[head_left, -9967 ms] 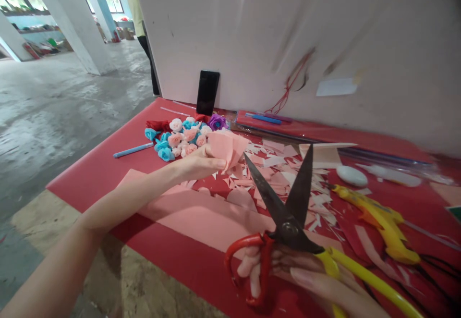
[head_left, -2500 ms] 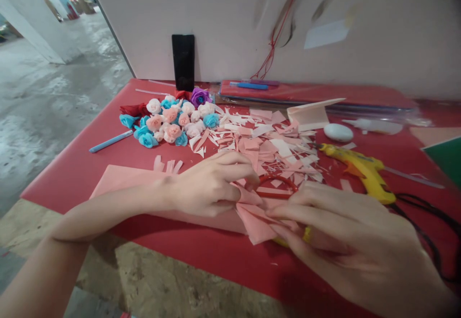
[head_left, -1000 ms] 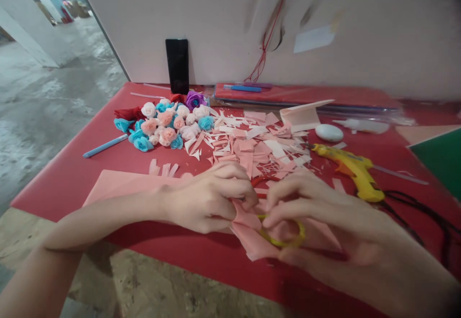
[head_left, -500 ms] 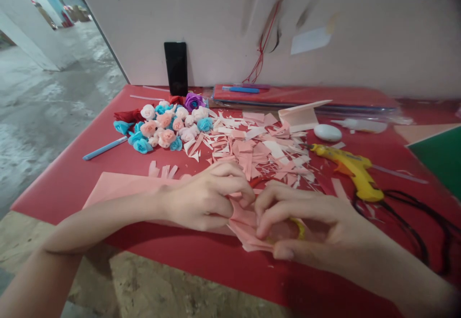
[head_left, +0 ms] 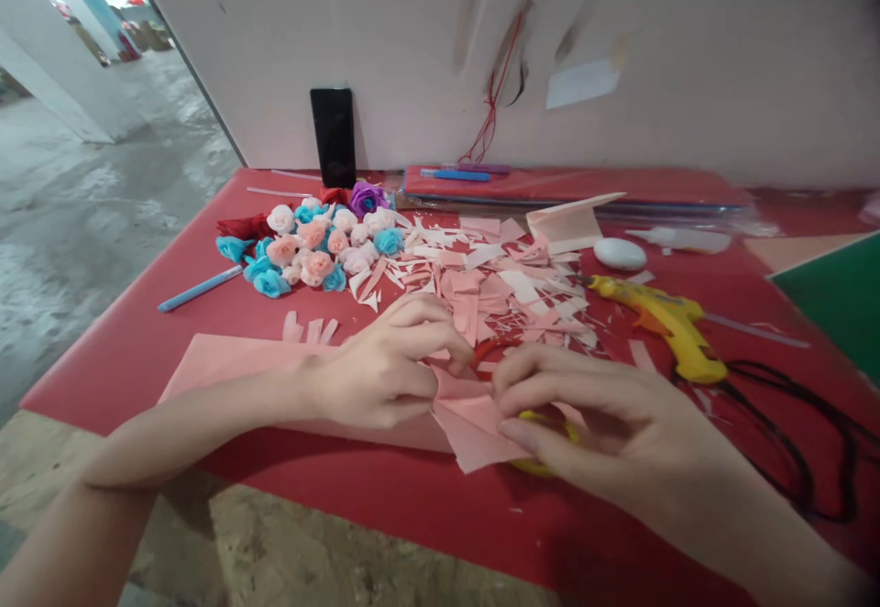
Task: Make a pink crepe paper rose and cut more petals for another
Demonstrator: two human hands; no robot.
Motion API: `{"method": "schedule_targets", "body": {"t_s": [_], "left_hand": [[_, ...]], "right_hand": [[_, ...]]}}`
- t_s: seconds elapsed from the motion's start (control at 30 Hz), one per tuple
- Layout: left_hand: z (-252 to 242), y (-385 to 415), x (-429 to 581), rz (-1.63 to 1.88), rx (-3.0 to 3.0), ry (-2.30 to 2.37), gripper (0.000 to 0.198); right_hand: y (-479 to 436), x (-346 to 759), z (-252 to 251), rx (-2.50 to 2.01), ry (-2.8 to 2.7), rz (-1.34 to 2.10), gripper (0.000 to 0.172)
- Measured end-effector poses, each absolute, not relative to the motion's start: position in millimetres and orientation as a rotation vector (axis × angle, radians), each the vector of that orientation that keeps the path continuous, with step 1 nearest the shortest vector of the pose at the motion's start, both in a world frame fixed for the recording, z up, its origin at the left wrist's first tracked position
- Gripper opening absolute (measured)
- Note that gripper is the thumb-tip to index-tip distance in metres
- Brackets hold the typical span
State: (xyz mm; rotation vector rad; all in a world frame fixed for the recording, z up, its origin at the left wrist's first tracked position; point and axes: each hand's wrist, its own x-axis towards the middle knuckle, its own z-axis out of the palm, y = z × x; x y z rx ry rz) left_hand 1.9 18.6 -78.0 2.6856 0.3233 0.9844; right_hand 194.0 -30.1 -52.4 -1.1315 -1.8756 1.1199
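Note:
A folded piece of pink paper (head_left: pixel 474 428) is held between my two hands above the red table. My left hand (head_left: pixel 391 364) has its fingers curled onto the paper's left upper part. My right hand (head_left: pixel 584 405) pinches its right side between thumb and fingers. Yellow-handled scissors (head_left: pixel 540 469) lie partly hidden beneath the paper and my right hand. Under my left wrist rests a larger pink sheet (head_left: pixel 226 364). Just beyond my hands is a heap of pink and white paper scraps (head_left: pixel 481 286).
Paper flowers (head_left: pixel 316 240) are gathered at the back left, near an upright black phone (head_left: pixel 334 137) and a blue pen (head_left: pixel 199 288). To the right lie a yellow glue gun (head_left: pixel 666 323) with a black cord, a white oval object (head_left: pixel 619 254) and a small bottle (head_left: pixel 687 239).
The paper's lower flap has opened out between my hands. My right thumb has closed toward the fingers on the paper, and more of the yellow scissor handle shows.

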Motion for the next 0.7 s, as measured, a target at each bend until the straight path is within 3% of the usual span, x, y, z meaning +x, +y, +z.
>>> {"method": "schedule_targets", "body": {"t_s": [0.1,0.37,0.57,0.7], "left_hand": [[-77.8,18.6,2.4,1.002,2.703,0.350,0.030],[-77.8,17.4,-0.7,0.980,2.793,0.358,0.026],[-81.1,17.9,0.5,0.978,2.812,0.357,0.026],[-80.1,18.9,-0.2,0.975,2.832,0.332,0.023]], "right_hand": [[-32.3,192.8,-51.5,-1.149,-1.889,1.066,0.010],[-29.5,192.1,-59.5,-1.218,-1.679,1.374,0.014],[-31.4,190.8,-55.0,-1.250,-1.864,1.013,0.014],[-32.4,189.2,-51.4,-1.290,-1.882,1.021,0.013]]}}
